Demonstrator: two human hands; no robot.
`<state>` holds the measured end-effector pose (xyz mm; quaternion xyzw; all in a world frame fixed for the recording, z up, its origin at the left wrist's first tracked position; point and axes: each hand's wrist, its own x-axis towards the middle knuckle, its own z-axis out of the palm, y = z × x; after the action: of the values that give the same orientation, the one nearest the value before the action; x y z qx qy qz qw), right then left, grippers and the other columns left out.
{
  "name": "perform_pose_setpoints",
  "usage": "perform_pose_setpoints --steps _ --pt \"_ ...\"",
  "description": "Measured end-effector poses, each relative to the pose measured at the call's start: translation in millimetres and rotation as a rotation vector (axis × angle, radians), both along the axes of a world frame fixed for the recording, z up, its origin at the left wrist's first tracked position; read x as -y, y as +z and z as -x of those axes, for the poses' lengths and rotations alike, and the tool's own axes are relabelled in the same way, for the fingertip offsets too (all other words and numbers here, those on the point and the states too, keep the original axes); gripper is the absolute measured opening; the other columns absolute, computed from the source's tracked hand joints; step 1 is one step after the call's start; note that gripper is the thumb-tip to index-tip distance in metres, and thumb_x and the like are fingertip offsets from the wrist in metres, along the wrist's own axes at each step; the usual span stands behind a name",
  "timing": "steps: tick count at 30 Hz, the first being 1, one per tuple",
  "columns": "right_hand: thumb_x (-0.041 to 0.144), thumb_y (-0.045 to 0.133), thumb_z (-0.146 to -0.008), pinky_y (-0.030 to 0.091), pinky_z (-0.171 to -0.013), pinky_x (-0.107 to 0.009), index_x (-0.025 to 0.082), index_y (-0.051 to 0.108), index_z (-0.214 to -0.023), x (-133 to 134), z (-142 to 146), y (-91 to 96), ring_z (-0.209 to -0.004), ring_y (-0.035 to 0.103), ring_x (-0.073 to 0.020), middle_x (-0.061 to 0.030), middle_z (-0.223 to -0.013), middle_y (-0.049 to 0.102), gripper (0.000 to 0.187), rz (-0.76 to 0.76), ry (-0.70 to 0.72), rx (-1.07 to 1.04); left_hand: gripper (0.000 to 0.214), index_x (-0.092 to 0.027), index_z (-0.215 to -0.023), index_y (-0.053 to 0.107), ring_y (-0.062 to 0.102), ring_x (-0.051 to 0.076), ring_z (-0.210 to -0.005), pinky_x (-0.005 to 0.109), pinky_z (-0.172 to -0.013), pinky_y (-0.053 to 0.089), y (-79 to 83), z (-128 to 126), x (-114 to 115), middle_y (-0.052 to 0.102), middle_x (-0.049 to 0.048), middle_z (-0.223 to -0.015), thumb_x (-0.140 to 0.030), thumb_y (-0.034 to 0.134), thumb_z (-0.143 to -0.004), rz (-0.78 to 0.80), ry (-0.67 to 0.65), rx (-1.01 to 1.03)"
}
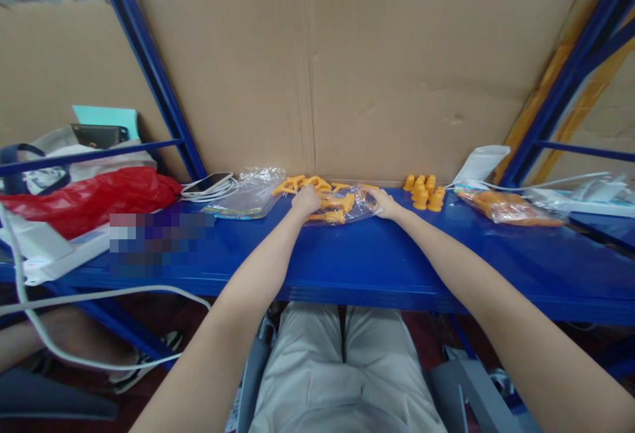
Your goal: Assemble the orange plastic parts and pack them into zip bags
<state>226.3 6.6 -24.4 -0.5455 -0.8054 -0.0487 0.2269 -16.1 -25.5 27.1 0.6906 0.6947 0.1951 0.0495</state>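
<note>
A clear plastic bag (364, 206) with orange plastic parts (338, 205) lies on the blue shelf, between my two hands. My left hand (307, 201) is closed at the bag's left end, its fingertips partly hidden among the orange pieces. At the right end, my right hand (383, 202) grips the crinkled plastic. More orange branching pieces (292, 185) lie loose just behind my left hand. To the right of my right hand stands a cluster of small orange peg-like pieces (421, 193).
A flat clear bag (243, 205) and a phone with a white cable (211, 184) lie left. Another bag of orange parts (506, 207) lies right. Cardboard (372, 76) walls the back; blue posts (143, 56) flank it. A person's leg (74, 334) shows lower left.
</note>
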Motion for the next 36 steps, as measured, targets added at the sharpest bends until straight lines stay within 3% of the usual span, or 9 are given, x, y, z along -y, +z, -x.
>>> perform_pose_setpoints --steps 4,8,12,17,22,28,33,36 --pt "0.022 0.046 -0.086 0.037 -0.106 -0.058 0.024 0.038 -0.152 13 9 10.2 -0.136 0.041 -0.0335 -0.0102 -0.15 0.048 0.066 0.14 -0.07 -0.036 0.039 -0.014 -0.126 0.057 0.059 0.025 -0.123 0.029 -0.097 0.048 0.6 1 0 0.062 0.0164 -0.133 -0.018 0.054 -0.087 0.012 -0.012 0.003" --pt "0.025 0.045 -0.087 0.037 -0.104 -0.062 0.026 0.034 -0.154 18 14 14.8 -0.137 0.038 -0.0357 -0.0107 -0.15 0.046 0.067 0.197 -0.106 -0.035 0.038 -0.015 -0.126 0.057 0.06 0.025 -0.123 0.031 -0.098 0.048 2.0 1 1 0.062 0.017 -0.133 -0.018 0.055 -0.088 0.014 -0.006 0.026" --pt "0.024 0.049 -0.085 0.038 -0.103 -0.059 0.028 0.047 -0.145 14 13 13.7 -0.134 0.041 -0.0349 -0.0103 -0.149 0.047 0.061 0.134 -0.08 -0.016 0.038 -0.013 -0.125 0.057 0.06 0.027 -0.123 0.034 -0.099 0.048 3.3 1 1 0.061 0.0199 -0.133 -0.016 0.055 -0.088 0.019 -0.021 0.041" --pt "0.016 0.051 -0.081 0.045 -0.097 -0.052 0.028 0.062 -0.126 11 7 10.5 -0.123 0.049 -0.0318 -0.0097 -0.135 0.057 0.048 0.05 -0.064 0.015 0.039 -0.015 -0.126 0.056 0.059 0.026 -0.123 0.034 -0.1 0.048 4.2 1 1 0.062 0.0169 -0.133 -0.016 0.056 -0.087 0.033 -0.021 0.03" --pt "0.008 0.048 -0.079 0.044 -0.101 -0.051 0.027 0.059 -0.127 7 0 6.1 -0.127 0.049 -0.0293 -0.0062 -0.138 0.057 0.052 0.098 -0.067 0.021 0.036 -0.015 -0.124 0.058 0.06 0.026 -0.123 0.033 -0.099 0.048 4.8 0 2 0.063 0.0166 -0.132 -0.017 0.054 -0.088 0.037 -0.024 0.02" --pt "0.014 0.046 -0.087 0.043 -0.101 -0.042 0.019 0.061 -0.125 17 -6 12.2 -0.119 0.054 -0.0285 -0.0136 -0.129 0.059 0.041 0.063 -0.107 0.099 0.036 -0.014 -0.126 0.056 0.06 0.026 -0.123 0.034 -0.098 0.048 6.0 0 5 0.062 0.0172 -0.133 -0.017 0.052 -0.09 0.051 -0.019 0.028" --pt "0.018 0.048 -0.088 0.042 -0.097 -0.048 0.02 0.061 -0.121 28 -9 19.9 -0.121 0.05 -0.0328 -0.0149 -0.127 0.061 0.035 -0.003 -0.176 0.167 0.038 -0.017 -0.125 0.057 0.06 0.026 -0.123 0.032 -0.098 0.048 7.1 0 6 0.064 0.0154 -0.131 -0.018 0.057 -0.087 0.057 -0.007 0.04" --pt "0.022 0.045 -0.093 0.04 -0.099 -0.05 0.018 0.057 -0.127 32 -9 26.4 -0.122 0.051 -0.0341 -0.017 -0.128 0.063 0.037 -0.035 -0.235 0.098 0.038 -0.015 -0.125 0.057 0.059 0.026 -0.124 0.033 -0.1 0.047 7.4 0 6 0.063 0.0169 -0.131 -0.02 0.056 -0.087 0.06 -0.012 0.036"
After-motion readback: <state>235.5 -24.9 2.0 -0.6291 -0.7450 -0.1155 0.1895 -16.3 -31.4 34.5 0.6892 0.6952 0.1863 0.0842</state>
